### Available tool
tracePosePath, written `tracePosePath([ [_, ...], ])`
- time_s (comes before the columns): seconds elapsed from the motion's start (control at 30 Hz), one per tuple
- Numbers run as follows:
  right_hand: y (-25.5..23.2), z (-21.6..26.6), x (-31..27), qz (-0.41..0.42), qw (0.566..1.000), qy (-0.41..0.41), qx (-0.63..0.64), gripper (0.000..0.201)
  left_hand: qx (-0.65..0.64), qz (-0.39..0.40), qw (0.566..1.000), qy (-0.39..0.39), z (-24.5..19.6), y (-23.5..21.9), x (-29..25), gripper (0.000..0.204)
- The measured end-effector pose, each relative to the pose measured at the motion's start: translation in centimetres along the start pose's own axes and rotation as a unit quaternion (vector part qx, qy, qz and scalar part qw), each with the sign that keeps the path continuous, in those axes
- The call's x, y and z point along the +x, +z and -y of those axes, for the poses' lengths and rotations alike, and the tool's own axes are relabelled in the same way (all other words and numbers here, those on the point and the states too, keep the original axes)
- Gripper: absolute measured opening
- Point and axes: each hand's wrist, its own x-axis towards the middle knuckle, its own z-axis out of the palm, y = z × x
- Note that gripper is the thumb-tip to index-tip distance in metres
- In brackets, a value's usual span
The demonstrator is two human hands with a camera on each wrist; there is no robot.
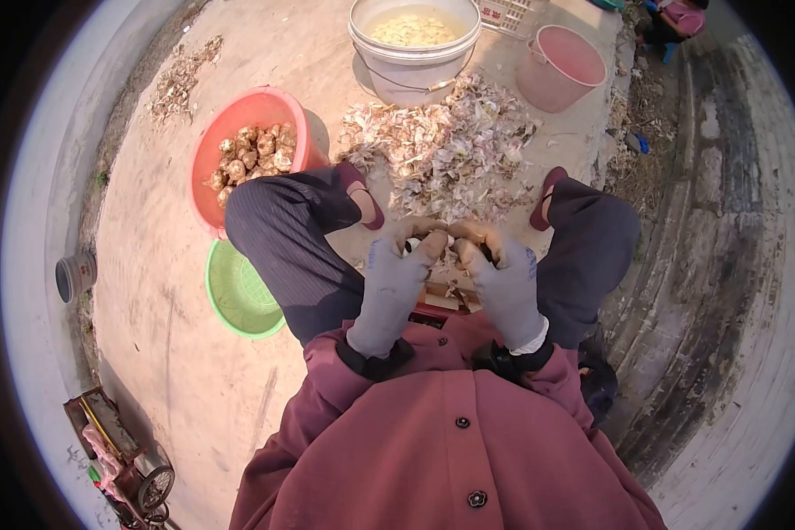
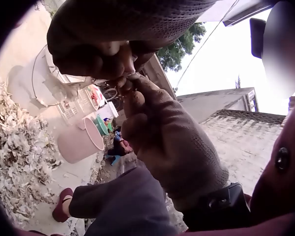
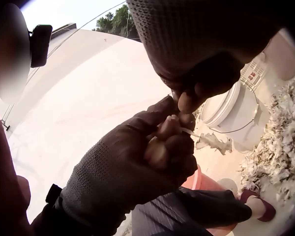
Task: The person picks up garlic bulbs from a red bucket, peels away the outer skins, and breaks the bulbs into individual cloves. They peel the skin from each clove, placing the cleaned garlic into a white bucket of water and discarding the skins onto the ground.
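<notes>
Both hands wear grey work gloves with tan fingers and meet in front of the lap. My left hand (image 1: pixel 393 281) curls round pale garlic cloves (image 3: pixel 157 152); one clove (image 2: pixel 128 60) pokes out between its fingers in the left wrist view. Opposite, my right hand (image 1: pixel 509 291) has curled fingers, with thumb and fingertip pinching at the garlic where the hands meet. A papery strip of garlic skin (image 3: pixel 214 142) dangles beside the left fingers. The gloves hide much of the garlic.
Garlic peelings (image 1: pixel 450 146) are heaped between the feet. Beyond them stand a white bucket (image 1: pixel 406 75) of peeled cloves in liquid and a pink bucket (image 1: pixel 561 69). At left are a red basin (image 1: pixel 205 168) holding garlic bulbs and a green basket (image 1: pixel 238 291).
</notes>
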Motion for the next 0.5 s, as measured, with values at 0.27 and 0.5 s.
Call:
tracePosePath([
  [0.27,-0.8,0.9,-0.1,0.023,0.993,-0.081,-0.083,0.021,0.046,-0.013,0.999,0.013,0.7,-0.1,0.0,0.019],
  [0.5,-2.0,1.7,0.1,0.064,0.977,-0.129,-0.155,0.017,0.001,0.015,0.999,-0.048,-0.2,-0.1,-0.6,0.018],
])
